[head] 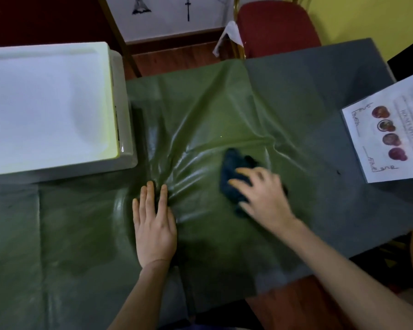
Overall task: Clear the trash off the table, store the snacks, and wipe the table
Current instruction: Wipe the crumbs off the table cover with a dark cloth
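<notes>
A shiny green plastic cover (200,110) lies wrinkled over the grey table (320,79). My right hand (265,198) presses a dark blue cloth (231,172) onto the cover, right of centre; the hand is blurred. My left hand (154,225) lies flat on the cover with fingers spread, palm down, and the plastic bunches into folds at its fingertips. It holds nothing. No trash or snacks show on the table.
A white lidded box (50,108) stands at the left. A laminated menu sheet (391,134) lies at the right edge. A red chair (277,29) stands behind the table's far side. The table's near right corner drops to wooden floor (284,303).
</notes>
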`<state>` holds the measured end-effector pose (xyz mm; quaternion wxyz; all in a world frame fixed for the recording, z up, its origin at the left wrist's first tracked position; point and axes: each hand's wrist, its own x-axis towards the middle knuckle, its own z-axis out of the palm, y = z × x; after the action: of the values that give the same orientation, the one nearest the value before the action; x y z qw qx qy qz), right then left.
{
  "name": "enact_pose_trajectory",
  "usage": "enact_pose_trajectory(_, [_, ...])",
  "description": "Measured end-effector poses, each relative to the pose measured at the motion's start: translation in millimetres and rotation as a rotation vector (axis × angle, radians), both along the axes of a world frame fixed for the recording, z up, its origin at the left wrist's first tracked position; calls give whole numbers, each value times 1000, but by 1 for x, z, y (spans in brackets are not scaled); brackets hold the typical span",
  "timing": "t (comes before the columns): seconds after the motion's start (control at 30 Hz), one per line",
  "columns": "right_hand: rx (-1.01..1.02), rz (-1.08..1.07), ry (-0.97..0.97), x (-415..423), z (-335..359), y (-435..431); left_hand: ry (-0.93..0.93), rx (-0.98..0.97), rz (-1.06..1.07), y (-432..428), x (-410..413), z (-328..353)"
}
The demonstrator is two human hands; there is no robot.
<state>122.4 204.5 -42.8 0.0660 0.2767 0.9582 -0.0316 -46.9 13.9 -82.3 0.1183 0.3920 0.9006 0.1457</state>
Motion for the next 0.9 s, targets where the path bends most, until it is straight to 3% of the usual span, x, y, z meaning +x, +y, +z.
enact_pose_trajectory(0.13, [32, -322, -52, 52, 10, 53, 15, 2, 9, -4, 0, -5])
enact_pose_trajectory(0.27, [4, -487, 39, 84, 17, 35, -14, -10, 8, -4, 1, -7])
enact_pose_trajectory(0.47, [-208, -711, 399, 96, 35, -58, -69, -17, -37, -6, -7, 2])
enact_pose_trajectory(0.67, [-870, -1311, 993, 85, 74, -104, -234, 71, 5, -7, -18, 14])
enact_pose_trajectory(0.83, [-1013, -1452, 1225, 92, 83, -122, -203, -23, -41, -2, -18, 31])
enact_pose_trajectory(0.9, [-1032, -1491, 1292, 98, 88, -128, -249, 144, 14, 2, -7, 48])
